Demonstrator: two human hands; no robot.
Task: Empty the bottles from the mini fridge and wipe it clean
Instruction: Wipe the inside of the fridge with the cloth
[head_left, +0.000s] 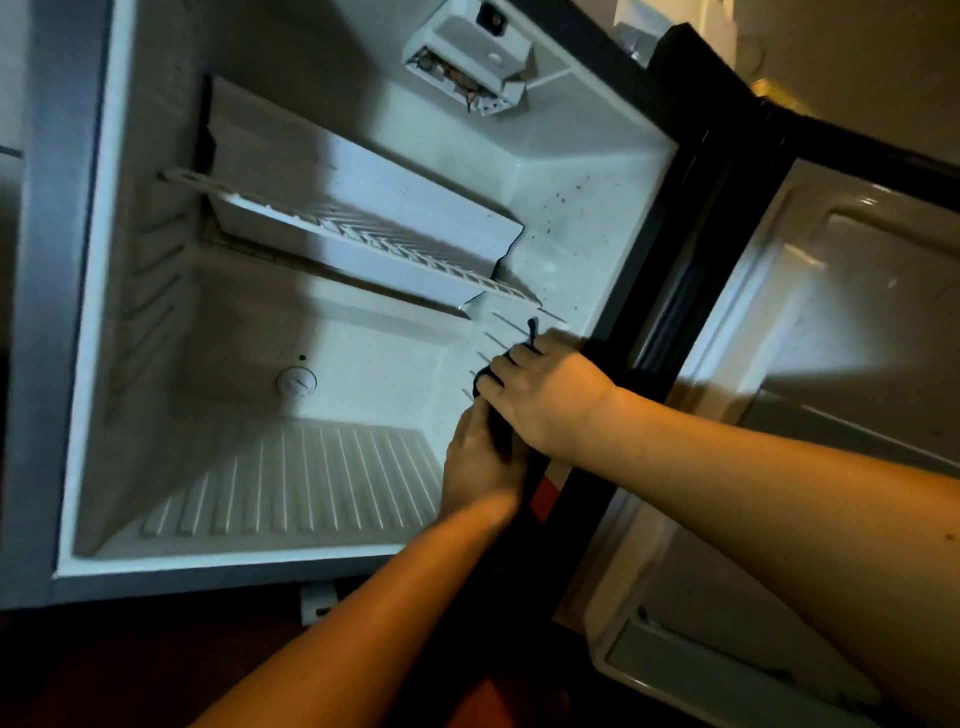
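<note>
Fridge (104, 364) w/ door (857, 312) swung wide, no bottles inside. Dark cloth (498, 426) pressed on right inner wall just below wire shelf (363, 234). Right hand (545, 400) flat over cloth, grip closed on it; left hand (478, 467) beneath, pinching cloth's lower end. Dark specks on wall above shelf.

The open mini fridge (363, 364) is white inside, its floor moulded in parallel raised ribs. A white wire shelf (363, 239) shows a close grid of thin bars. Dark specks dot the white right inner wall (582, 218). The crumpled cloth (498, 426) is black. The door gasket (675, 270) is black; the door's inner liner (831, 312) is off-white.
</note>
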